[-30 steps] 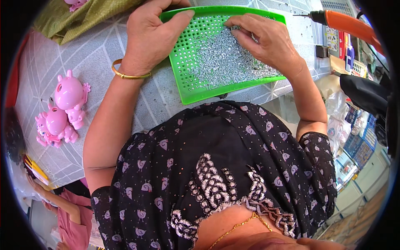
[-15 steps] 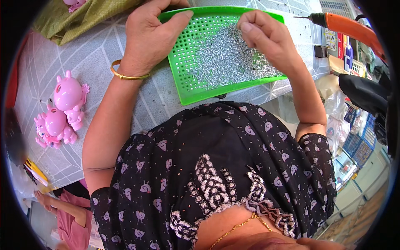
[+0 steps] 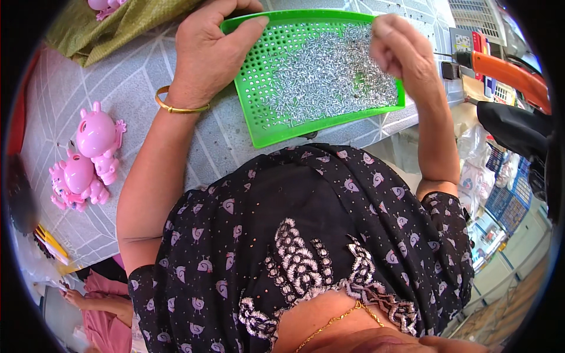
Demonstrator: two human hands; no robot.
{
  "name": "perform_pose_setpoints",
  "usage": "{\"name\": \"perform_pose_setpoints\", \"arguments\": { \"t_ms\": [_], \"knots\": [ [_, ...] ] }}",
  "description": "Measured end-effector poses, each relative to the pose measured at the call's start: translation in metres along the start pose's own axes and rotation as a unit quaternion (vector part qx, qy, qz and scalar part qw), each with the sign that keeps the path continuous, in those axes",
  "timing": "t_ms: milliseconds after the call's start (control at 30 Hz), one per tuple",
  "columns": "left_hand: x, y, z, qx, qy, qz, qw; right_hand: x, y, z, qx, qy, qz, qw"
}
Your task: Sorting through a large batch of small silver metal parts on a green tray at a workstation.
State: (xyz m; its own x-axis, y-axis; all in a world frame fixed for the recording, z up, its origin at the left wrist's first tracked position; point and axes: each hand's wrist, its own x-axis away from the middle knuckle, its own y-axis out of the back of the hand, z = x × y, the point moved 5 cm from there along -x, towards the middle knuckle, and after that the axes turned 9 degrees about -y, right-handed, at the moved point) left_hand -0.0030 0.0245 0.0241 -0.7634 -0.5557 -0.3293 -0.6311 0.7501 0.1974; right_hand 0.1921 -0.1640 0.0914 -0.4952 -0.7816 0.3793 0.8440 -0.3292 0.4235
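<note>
At the upper ctr. of a pale, line-patterned worktop (image 3: 141,88), a perforated green tray (image 3: 268,139) sits w/ a heap of small silver screws (image 3: 318,76) inside, the person's L & R hands at opposite ends. The R hand (image 3: 406,53), amid the pile a sec. ago, has swung out to the tray's upper R corner, its fingers curled in & blurred by motion; can't tell if any screws are in its grasp, or if it touches the rim. That leaves the heap uncovered & suggests a pause in contact w/ the pcs. The L hand (image 3: 212,50) hasn't shifted much: thumb over the upper L rim, fingers beyond & partly hidden, apparently steadying the tray in a light pinch. An orange power driver (image 3: 509,73), off to the R, now hangs lower in view.

The tray is bright green & shallow, w/ raised sides & rows of round holes, easiest to see at the L end, where pale specks fill many; can't tell if those are screw heads or light showing thru. Screws lie every which way, thick ctr. to R, w/ a darker, thinner patch near the R side where green shows. Two pink toy figures (image 3: 97,135) stand or lie well apart, L of the L forearm.
</note>
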Motion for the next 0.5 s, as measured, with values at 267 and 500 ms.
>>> {"name": "perform_pose_setpoints", "arguments": {
  "t_ms": [267, 500],
  "knots": [
    [-0.004, -0.003, 0.000, 0.018, -0.003, 0.006, 1.000, -0.003, 0.033, 0.032, 0.354, 0.189, -0.312, 0.861],
    [-0.008, 0.001, -0.021, -0.023, 0.013, 0.012, 1.000, 0.002, -0.059, 0.020, 0.337, 0.304, -0.065, 0.889]
  ]
}}
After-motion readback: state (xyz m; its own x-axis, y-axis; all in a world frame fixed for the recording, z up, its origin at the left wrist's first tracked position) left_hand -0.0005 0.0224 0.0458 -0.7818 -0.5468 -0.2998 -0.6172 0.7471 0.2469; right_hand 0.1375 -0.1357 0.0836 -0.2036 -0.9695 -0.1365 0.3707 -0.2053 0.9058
